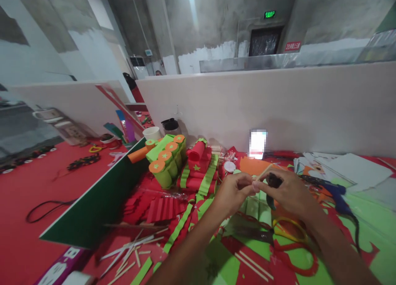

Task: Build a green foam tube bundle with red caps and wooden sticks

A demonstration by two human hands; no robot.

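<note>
My left hand (233,192) and my right hand (286,192) meet above the cluttered table, fingers pinched together. Between them is a thin wooden stick (263,172) that points up and to the right. My right hand also curls around a small dark object (274,180) that I cannot make out. Below the hands lie scissors (291,231) with yellow and red handles on green and red paper (247,252).
A green and orange paper model (167,159) and a red and green one (199,165) stand at the back left. A blue glue gun (335,194) lies at right. Loose sticks (130,252), a green divider board (99,202), a phone (258,144) and a white cup (152,133) surround them.
</note>
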